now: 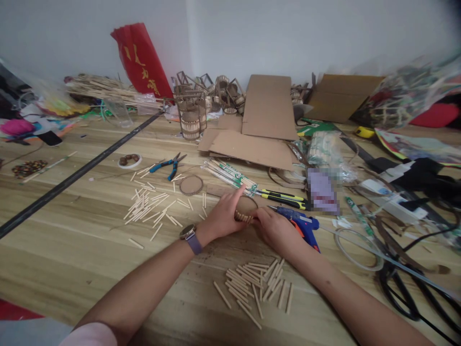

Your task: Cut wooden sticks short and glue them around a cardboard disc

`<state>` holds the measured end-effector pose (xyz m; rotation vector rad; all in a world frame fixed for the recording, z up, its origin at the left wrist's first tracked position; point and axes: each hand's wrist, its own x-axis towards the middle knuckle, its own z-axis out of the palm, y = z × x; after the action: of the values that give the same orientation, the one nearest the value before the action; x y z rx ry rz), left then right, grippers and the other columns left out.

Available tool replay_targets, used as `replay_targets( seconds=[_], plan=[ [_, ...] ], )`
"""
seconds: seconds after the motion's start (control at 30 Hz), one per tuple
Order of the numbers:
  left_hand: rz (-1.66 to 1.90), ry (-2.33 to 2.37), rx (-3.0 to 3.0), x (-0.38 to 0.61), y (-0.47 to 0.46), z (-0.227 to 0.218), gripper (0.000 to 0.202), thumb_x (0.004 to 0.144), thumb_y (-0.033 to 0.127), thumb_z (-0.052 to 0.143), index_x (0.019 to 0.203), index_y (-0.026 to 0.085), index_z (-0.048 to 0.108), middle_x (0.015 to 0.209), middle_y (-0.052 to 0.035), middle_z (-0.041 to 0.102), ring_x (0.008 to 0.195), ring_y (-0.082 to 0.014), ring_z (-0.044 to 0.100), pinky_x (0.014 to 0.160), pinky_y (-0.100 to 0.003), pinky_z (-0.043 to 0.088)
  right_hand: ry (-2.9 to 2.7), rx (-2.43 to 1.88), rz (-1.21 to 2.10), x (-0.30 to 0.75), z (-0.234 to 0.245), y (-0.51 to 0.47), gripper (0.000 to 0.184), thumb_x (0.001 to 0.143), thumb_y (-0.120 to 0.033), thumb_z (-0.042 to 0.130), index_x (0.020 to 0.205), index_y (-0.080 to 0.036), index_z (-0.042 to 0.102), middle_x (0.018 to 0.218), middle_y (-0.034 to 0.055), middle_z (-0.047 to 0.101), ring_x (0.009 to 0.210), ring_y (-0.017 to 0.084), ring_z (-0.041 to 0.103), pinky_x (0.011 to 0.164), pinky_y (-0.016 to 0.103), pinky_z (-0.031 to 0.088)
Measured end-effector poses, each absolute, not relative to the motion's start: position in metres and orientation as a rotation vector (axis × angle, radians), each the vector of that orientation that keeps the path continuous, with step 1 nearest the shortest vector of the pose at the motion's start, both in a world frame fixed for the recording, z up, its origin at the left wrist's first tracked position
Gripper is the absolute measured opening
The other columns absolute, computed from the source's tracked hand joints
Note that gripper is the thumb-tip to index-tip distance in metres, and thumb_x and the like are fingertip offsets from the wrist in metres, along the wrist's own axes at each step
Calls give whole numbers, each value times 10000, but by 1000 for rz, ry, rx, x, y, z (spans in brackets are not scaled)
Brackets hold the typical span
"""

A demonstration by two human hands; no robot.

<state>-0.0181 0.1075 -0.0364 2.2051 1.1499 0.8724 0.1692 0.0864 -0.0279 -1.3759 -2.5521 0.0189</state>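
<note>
My left hand, with a watch on its wrist, is closed round the side of a small round cardboard base. Short wooden stick pieces stand in a row along the base's near edge. The fingers of my right hand are pinched together at the right end of that row; whether a stick is between them is hidden. Just beyond my right hand lies a blue glue gun. A pile of short wooden sticks is on the table in front of me, and more loose sticks lie to the left.
Behind my hands are blue pliers, a cardboard disc, a yellow-black utility knife and cardboard sheets. Finished small stick baskets stand at the back. Large black scissors and cords lie at the right.
</note>
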Motion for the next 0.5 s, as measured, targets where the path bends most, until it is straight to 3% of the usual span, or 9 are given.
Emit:
replay_targets(
  seconds=[0.5],
  plan=[
    [887, 1108, 2207, -19, 108, -37, 999, 662, 227, 744, 1480, 190, 172, 1353, -145, 498, 1216, -320, 477, 1019, -461, 393, -2555, -1373, 29, 171, -31, 87, 122, 885, -139, 467, 834, -179, 570, 791, 72, 659, 674, 183, 633, 601, 271, 450]
  ],
)
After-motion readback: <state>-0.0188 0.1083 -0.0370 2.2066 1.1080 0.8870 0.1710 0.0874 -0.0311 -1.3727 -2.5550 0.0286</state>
